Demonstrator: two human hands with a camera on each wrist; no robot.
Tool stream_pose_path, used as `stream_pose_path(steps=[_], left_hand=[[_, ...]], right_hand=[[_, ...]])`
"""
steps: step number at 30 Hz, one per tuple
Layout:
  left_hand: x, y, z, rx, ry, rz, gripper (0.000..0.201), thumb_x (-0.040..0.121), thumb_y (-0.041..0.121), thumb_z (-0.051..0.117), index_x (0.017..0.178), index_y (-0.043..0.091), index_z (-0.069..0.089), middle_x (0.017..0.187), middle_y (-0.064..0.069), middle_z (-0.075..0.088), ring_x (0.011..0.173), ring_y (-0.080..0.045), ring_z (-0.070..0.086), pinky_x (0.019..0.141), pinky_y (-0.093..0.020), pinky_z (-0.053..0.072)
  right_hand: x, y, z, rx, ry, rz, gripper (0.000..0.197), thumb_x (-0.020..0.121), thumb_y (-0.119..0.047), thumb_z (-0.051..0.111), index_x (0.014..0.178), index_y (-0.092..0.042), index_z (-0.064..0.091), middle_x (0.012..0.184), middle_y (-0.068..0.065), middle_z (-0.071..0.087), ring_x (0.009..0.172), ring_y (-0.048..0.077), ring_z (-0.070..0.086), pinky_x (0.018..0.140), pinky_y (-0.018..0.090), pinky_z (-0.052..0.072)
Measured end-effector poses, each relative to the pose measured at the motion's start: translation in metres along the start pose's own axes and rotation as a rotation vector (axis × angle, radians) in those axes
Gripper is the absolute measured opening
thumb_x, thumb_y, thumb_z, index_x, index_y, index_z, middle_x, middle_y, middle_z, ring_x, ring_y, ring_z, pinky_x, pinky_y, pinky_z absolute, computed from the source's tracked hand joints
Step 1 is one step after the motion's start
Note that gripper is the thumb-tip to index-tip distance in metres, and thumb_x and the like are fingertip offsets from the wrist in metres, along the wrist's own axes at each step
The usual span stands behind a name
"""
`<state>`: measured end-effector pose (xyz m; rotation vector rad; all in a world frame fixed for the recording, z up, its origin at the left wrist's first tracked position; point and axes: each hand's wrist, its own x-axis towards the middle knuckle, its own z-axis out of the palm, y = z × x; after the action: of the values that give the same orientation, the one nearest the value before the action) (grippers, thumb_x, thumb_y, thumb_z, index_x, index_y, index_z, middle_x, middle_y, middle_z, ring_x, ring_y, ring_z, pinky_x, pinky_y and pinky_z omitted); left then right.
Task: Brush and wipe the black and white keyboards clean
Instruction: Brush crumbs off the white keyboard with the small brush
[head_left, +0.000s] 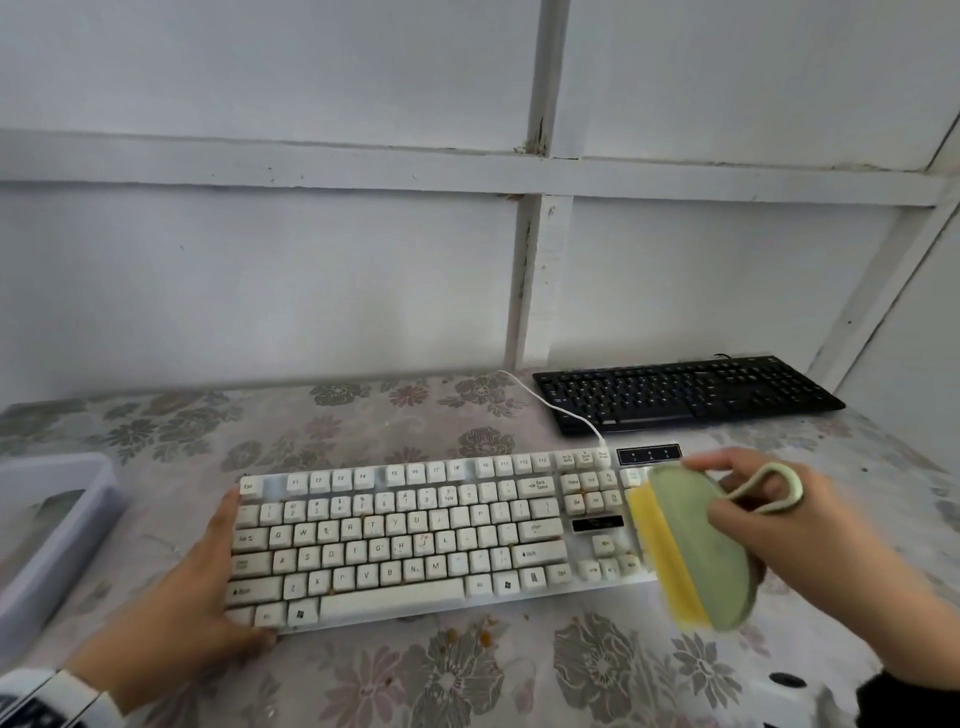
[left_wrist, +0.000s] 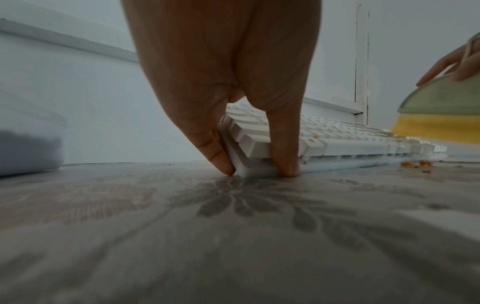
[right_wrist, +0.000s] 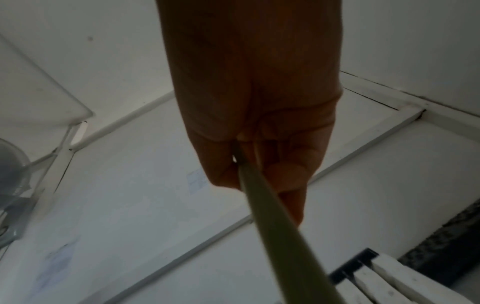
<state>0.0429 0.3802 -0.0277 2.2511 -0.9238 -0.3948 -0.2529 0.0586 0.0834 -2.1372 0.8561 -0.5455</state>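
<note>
From the head view, the left hand (head_left: 208, 577) gripped the white keyboard's (head_left: 415, 535) left end on the floral table (head_left: 467, 675) while the right hand (head_left: 769, 514) held a brush (head_left: 696, 545) over its right end; the black keyboard (head_left: 680, 392) lay behind, a tray (head_left: 57, 519) at left. In the left wrist view, fingers (left_wrist: 218, 152) and thumb pinched the keyboard corner, with crumbs (left_wrist: 415, 164) near its front edge. The right wrist view showed fingers (right_wrist: 291, 174) curled round the brush handle.

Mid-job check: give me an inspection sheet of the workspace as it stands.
Surface: floral tablecloth.
Job's things: white keyboard in front; black keyboard behind, to the right; green brush with yellow bristles over the white keyboard's right end.
Clutter: orange crumbs on the cloth; grey tray at left.
Grippers: left hand holds the white keyboard's left end; right hand grips the brush.
Cables: white cable runs back from the white keyboard.
Surroundings: white panelled wall.
</note>
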Motion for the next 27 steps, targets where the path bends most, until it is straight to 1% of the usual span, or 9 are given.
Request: stream_pose_path(steps=[2,4,7,10,13,15,19,21,27], left_hand=[[0.000,-0.002,0.000,0.001,-0.007,-0.013,0.134,0.036,0.045,0.079,0.131,0.061,-0.013,0.132,0.009,0.046,0.109,-0.008,0.057,0.095,-0.033,0.049],[0.000,-0.001,0.000,-0.005,-0.005,-0.010,0.132,0.036,0.044,0.079,0.131,0.061,-0.011,0.130,0.009,0.049,0.105,-0.007,0.059,0.092,-0.033,0.051],[0.000,-0.001,0.001,-0.013,0.008,0.002,0.130,0.037,0.041,0.079,0.129,0.064,-0.009,0.127,0.010,0.050,0.103,-0.007,0.060,0.090,-0.033,0.052],[0.000,-0.002,0.001,-0.018,0.001,0.003,0.131,0.038,0.044,0.079,0.134,0.059,-0.009,0.128,0.013,0.048,0.106,-0.006,0.058,0.092,-0.030,0.050],[0.002,-0.006,0.001,-0.009,-0.001,-0.004,0.132,0.037,0.041,0.080,0.136,0.055,-0.006,0.128,0.012,0.049,0.105,-0.008,0.060,0.091,-0.033,0.051],[0.003,-0.009,0.001,-0.014,-0.006,-0.013,0.133,0.037,0.037,0.082,0.138,0.051,-0.003,0.129,0.009,0.050,0.105,-0.011,0.061,0.090,-0.037,0.053],[0.004,-0.009,0.001,-0.033,-0.011,-0.032,0.133,0.037,0.031,0.083,0.137,0.053,-0.002,0.129,0.009,0.051,0.105,-0.011,0.061,0.087,-0.038,0.055],[0.003,-0.008,0.001,-0.044,-0.013,-0.039,0.133,0.037,0.029,0.083,0.137,0.054,-0.002,0.129,0.009,0.051,0.104,-0.012,0.062,0.085,-0.039,0.055],[0.001,-0.002,0.001,-0.064,-0.014,-0.044,0.131,0.039,0.030,0.081,0.135,0.056,-0.003,0.125,0.011,0.052,0.101,-0.009,0.063,0.084,-0.034,0.055]], right_hand=[[0.006,-0.007,-0.001,0.010,0.063,-0.053,0.040,0.082,-0.003,0.060,0.093,-0.040,0.067,0.070,-0.003,0.065,0.043,0.011,0.045,0.041,0.023,0.040],[0.011,-0.011,0.006,-0.018,0.080,-0.102,0.042,0.084,-0.006,0.058,0.099,-0.044,0.063,0.075,-0.012,0.067,0.051,0.023,0.053,0.045,0.035,0.047],[0.011,-0.003,0.021,-0.066,0.042,-0.103,0.042,0.086,-0.007,0.057,0.100,-0.047,0.060,0.074,-0.002,0.067,0.057,0.029,0.055,0.050,0.044,0.048],[0.000,0.009,0.023,-0.069,-0.040,-0.061,0.041,0.086,-0.005,0.058,0.094,-0.045,0.061,0.059,0.005,0.058,0.046,0.012,0.040,0.042,0.029,0.035],[-0.007,0.007,0.011,-0.028,-0.073,-0.007,0.038,0.084,-0.002,0.059,0.090,-0.039,0.065,0.055,0.003,0.051,0.041,0.008,0.032,0.039,0.016,0.026],[-0.004,0.001,0.005,-0.003,-0.010,-0.037,0.039,0.082,-0.001,0.059,0.089,-0.040,0.066,0.061,0.007,0.058,0.042,0.008,0.034,0.039,0.017,0.029],[0.009,-0.004,0.012,0.015,0.072,-0.109,0.045,0.084,-0.006,0.057,0.095,-0.049,0.062,0.074,-0.005,0.065,0.049,0.012,0.045,0.044,0.024,0.037],[0.008,0.002,0.020,-0.015,0.057,-0.108,0.045,0.085,-0.007,0.057,0.096,-0.050,0.060,0.073,0.000,0.066,0.052,0.016,0.049,0.047,0.027,0.038],[-0.014,0.011,0.014,-0.044,-0.071,0.008,0.043,0.084,-0.004,0.059,0.087,-0.047,0.064,0.067,0.014,0.058,0.044,0.009,0.035,0.044,0.021,0.029]])
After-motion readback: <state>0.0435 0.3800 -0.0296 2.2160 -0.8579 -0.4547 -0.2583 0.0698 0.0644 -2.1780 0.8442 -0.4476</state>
